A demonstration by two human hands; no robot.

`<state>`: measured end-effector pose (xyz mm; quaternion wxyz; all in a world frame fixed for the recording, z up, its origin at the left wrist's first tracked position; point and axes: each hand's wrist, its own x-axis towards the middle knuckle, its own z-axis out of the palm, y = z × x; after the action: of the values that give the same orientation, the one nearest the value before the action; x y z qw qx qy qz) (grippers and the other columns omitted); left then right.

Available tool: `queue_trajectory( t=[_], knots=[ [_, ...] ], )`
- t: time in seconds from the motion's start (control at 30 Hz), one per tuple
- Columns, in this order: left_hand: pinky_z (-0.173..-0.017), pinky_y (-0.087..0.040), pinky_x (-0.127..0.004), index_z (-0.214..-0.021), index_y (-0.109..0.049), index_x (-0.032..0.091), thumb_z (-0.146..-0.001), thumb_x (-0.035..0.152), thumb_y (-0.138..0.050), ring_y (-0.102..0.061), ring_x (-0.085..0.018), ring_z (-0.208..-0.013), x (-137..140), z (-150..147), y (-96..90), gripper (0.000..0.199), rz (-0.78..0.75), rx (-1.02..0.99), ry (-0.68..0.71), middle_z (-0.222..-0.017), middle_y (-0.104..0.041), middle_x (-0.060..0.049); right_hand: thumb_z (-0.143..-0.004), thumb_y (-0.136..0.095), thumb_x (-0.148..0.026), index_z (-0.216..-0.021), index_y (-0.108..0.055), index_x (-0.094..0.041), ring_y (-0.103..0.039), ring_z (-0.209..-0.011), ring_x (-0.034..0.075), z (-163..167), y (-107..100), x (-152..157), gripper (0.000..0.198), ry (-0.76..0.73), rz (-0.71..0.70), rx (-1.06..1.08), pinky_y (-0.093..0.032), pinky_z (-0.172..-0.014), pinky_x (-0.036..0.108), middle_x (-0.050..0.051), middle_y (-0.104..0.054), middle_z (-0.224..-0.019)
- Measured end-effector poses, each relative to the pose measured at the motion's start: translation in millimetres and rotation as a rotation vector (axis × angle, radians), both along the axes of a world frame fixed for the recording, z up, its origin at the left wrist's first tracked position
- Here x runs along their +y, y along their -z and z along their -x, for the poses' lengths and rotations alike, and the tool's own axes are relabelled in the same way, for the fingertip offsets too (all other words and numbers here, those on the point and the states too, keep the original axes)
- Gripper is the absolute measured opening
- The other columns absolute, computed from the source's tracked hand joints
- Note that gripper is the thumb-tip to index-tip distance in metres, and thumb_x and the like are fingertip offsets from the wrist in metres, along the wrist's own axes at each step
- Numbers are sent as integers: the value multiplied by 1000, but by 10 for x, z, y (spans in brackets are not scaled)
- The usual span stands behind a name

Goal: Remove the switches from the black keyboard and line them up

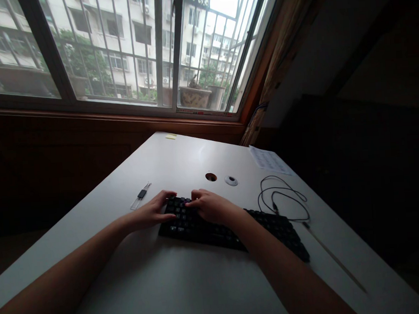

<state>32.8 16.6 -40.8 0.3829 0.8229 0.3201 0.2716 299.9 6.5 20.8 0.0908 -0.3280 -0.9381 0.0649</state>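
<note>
A black keyboard [270, 224] lies on the white table, partly covered by my hands and right forearm. My left hand [159, 210] rests at its left end, thumb and fingers spread apart, the thumb over the keys and the fingertips at the far edge. Close beside it, my right hand [210, 205] is closed, its fingers curled and pressed together with their tips at a key in the upper left part. A small purplish spot shows at those fingertips. Whether they hold a keycap is hidden. Left of my left hand lies a wire keycap puller [141, 194] with a black handle.
The white table [167, 282] has a cable hole [211, 177] with its round cover [231, 180] alongside. A black cable [282, 190] lies coiled at the right, near a thin stick-like brush [334, 256]. Printed paper [270, 160] and a yellow note [171, 136] lie farther back.
</note>
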Motion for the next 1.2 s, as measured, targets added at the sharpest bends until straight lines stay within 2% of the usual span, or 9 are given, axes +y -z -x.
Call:
queue_trajectory(
  t=[0.2,0.4,0.6,0.93,1.2],
  knots=[
    [-104,-43,-45,-138,-38,24,-86,40,-67,-52,-28,-125,-8,-12,-48,62,-67,47,1,-134,-49,-13,-80,-56,-3,-111,-74,-28,-59,-93,19,-63,-20,-33,44,-1,55,40,-48,-91,33,6,-64,-99],
    [-103,-43,-44,-137,-40,24,-86,42,-67,-52,-28,-123,-7,-26,-39,61,-81,59,-1,-132,-50,-12,-81,-55,-4,-116,-73,-30,-61,-88,16,-227,-27,-96,47,42,156,117,-49,-86,29,5,-64,-100],
    [-103,-44,-44,-137,-39,25,-86,42,-66,-52,-28,-124,3,-23,-29,60,-87,52,-2,-133,-50,-13,-83,-54,-8,-115,-73,-29,-61,-82,14,-390,-62,-103,43,75,238,90,-49,-80,27,4,-64,-96],
    [-102,-44,-43,-137,-39,24,-86,41,-67,-52,-28,-123,6,-20,-24,61,-59,56,-5,-133,-51,-13,-86,-52,-7,-115,-73,-27,-60,-84,15,-531,-157,-270,41,118,238,75,-48,-82,29,5,-63,-96],
    [-103,-41,-42,-137,-39,24,-85,41,-68,-52,-29,-121,-21,-26,-66,63,-9,57,-12,-133,-52,-12,-85,-52,-7,-122,-70,-26,-59,-86,16,-623,-138,-286,45,162,265,42,-46,-84,29,6,-62,-99]
  ],
)
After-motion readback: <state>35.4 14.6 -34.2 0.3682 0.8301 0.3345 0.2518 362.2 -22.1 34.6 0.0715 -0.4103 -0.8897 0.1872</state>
